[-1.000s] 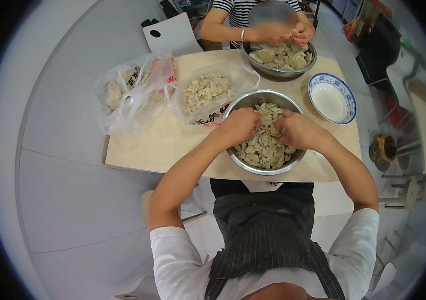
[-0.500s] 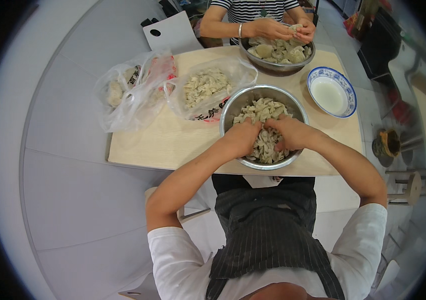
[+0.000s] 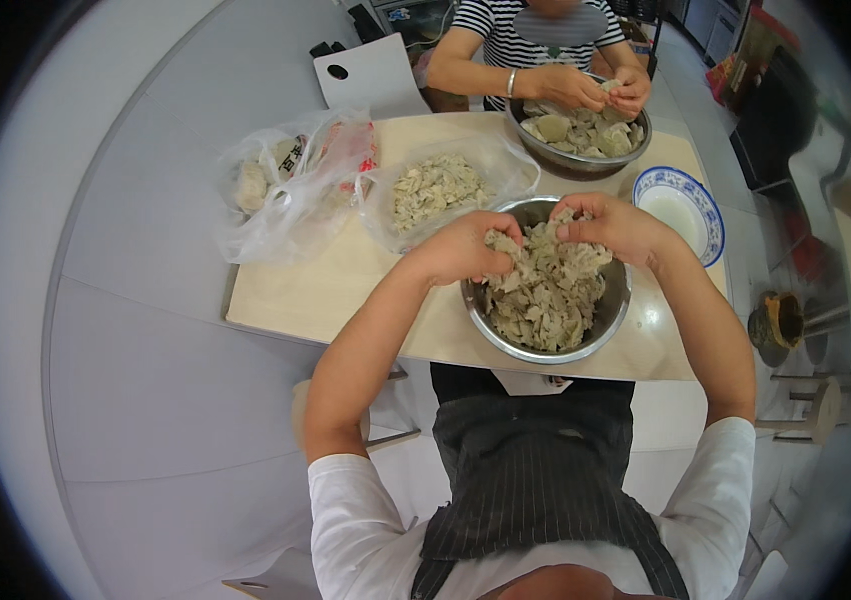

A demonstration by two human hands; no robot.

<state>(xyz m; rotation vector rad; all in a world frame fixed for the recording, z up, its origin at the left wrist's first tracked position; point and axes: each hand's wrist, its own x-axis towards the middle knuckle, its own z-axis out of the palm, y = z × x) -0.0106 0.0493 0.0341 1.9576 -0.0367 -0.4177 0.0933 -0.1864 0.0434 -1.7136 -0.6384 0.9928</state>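
The flakes (image 3: 546,300), soft, ragged and grey-green to cream, lie heaped in a bowl (image 3: 548,356) a little right of the centre of the frame. The bowl is round, of shiny metal with a smooth rolled rim. At its upper left, the left hand (image 3: 469,246) has its fingers curled in around a clump of flakes. At its upper right, the right hand (image 3: 616,228) has thumb and fingers closed on another clump, which hangs in a loose, crumpled mass over the heap. The two hands are apart, with flakes between them.

The table (image 3: 316,300) under the bowl is pale and smooth, with faint wood grain. Above and left of the bowl, a thin clear bag (image 3: 516,175) lies open around smaller, paler flakes (image 3: 436,192). Farther left, a crinkled plastic bag (image 3: 281,235) shows a pale rounded lump through its film; it carries large dark characters and red print, partly lost in the folds. To the right, partly behind the right wrist, sits a dish (image 3: 717,242) with a blue pattern on its white rim and a whitish liquid (image 3: 671,212) inside.

At the top, a co-worker in a striped shirt (image 3: 506,45) pinches a pale piece over a second metal bowl (image 3: 571,162) of flat, rounded pieces (image 3: 586,135). The apron (image 3: 536,480) below is dark cloth with thin pale stripes.
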